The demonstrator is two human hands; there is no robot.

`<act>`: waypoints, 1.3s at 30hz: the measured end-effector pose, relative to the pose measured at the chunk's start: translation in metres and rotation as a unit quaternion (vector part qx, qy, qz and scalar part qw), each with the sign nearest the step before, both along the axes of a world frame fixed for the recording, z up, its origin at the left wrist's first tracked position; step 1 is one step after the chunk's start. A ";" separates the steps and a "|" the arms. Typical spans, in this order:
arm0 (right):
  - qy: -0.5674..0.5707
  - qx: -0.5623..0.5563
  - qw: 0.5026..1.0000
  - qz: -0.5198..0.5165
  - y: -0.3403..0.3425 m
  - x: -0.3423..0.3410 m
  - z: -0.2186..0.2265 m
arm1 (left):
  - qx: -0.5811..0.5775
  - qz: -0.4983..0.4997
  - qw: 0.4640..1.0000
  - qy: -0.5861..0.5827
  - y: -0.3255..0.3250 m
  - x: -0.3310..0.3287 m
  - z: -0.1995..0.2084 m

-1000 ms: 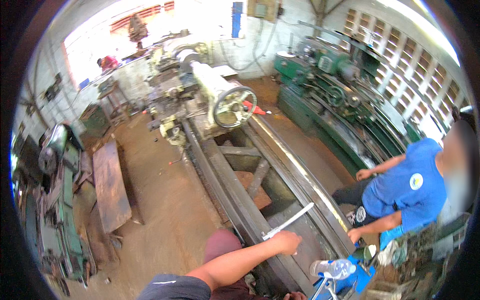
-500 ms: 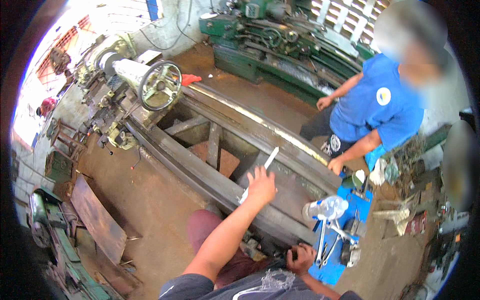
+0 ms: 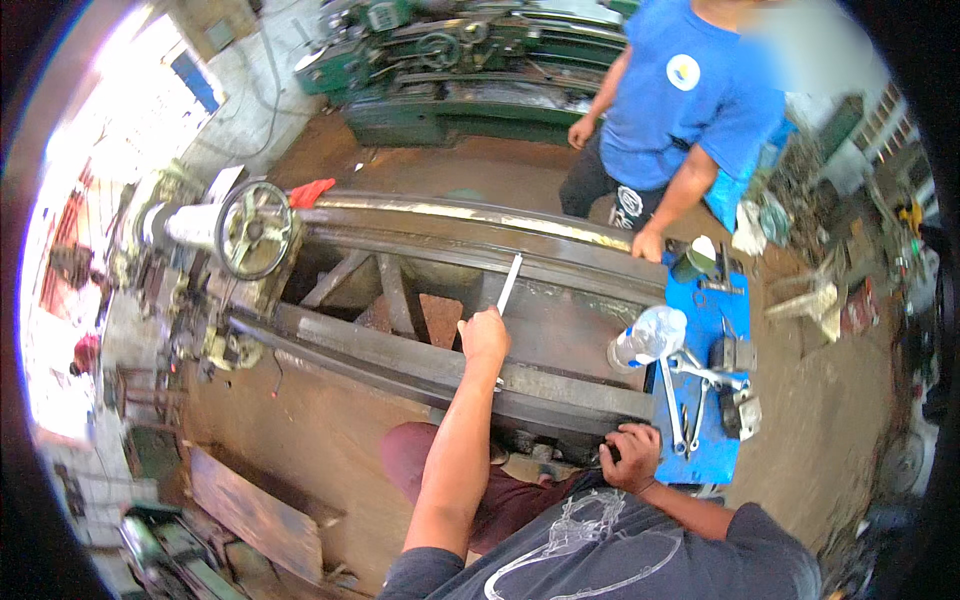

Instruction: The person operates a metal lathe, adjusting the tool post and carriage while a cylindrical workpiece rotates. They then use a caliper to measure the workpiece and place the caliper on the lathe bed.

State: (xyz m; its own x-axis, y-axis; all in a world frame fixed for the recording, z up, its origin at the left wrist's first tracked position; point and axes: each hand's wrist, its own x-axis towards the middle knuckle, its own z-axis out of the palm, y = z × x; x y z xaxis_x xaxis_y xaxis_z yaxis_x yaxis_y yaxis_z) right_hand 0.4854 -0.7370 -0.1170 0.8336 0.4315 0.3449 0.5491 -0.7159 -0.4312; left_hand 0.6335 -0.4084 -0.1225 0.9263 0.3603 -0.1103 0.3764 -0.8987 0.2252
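Note:
My left hand (image 3: pixel 485 337) is closed around a long, thin silver-white bar (image 3: pixel 510 283), which lies crosswise over the lathe bed (image 3: pixel 375 350). Its far end points at the back rail, and the hand hides its middle. Whether it is a rule or another measuring tool I cannot make out. By the right end of the front rail, my right hand (image 3: pixel 634 460) has its fingers curled near a dark rounded part; what they grip is partly hidden. Close to this hand, several wrenches (image 3: pixel 672 405) lie on a blue surface (image 3: pixel 715 455), and a clear plastic bottle (image 3: pixel 650 338) stands tilted in view.
Across the bed stands a person in a blue shirt (image 3: pixel 690 110), one hand (image 3: pixel 648 246) on the far rail's end. A handwheel (image 3: pixel 254 230) and a red cloth (image 3: pixel 311 193) are at the left. Behind is a green lathe (image 3: pixel 430 120); a metal sheet (image 3: pixel 260 515) leans lower left.
My view has turned, shifting the bed leftward and levelling it. My left hand's fingers, spread over the bar before, are now wrapped around it. My right hand stays by the rail's end.

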 end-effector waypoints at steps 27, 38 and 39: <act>0.007 0.000 1.000 0.017 -0.004 0.000 0.000 | -0.170 -0.231 0.956 -0.057 -0.015 -0.015 0.077; -0.026 -0.012 1.000 0.012 -0.006 -0.004 -0.010 | -0.215 -0.187 0.854 -0.435 -0.021 -0.005 0.076; -0.045 -0.005 0.999 0.010 -0.005 -0.005 -0.013 | -0.234 -0.201 0.840 -0.446 -0.021 -0.006 0.077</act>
